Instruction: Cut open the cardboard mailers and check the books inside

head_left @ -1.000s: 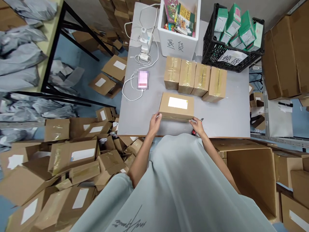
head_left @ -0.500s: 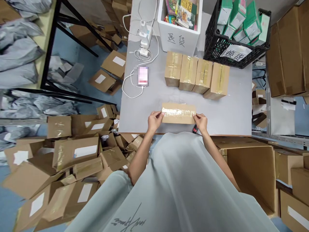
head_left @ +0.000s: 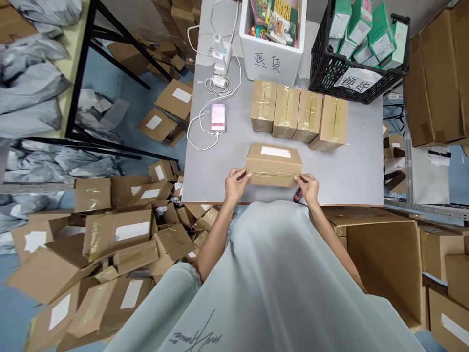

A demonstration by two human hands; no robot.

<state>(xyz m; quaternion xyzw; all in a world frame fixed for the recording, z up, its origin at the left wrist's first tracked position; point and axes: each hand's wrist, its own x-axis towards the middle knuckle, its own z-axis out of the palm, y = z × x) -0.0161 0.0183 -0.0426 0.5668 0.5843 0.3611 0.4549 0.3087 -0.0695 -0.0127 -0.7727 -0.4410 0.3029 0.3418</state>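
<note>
A small cardboard box (head_left: 274,164) with a white label on top lies near the front edge of the grey table (head_left: 351,166). Its taped side faces me. My left hand (head_left: 236,182) pinches the box's left end, fingers closed on it. My right hand (head_left: 308,187) grips the right end. A red and black tool (head_left: 297,195), perhaps a cutter, lies on the table just under my right hand.
Several taped boxes (head_left: 298,115) stand in a row behind. Further back are a white bin of books (head_left: 273,54), a black crate (head_left: 357,73) of green cartons, a phone (head_left: 218,117) and chargers. Piled boxes (head_left: 120,234) cover the floor at left; an open carton (head_left: 381,264) stands at right.
The box went from label-up to tipped on edge with its taped side up, then rolled back so the label faces up again. Both hands stayed on its ends.
</note>
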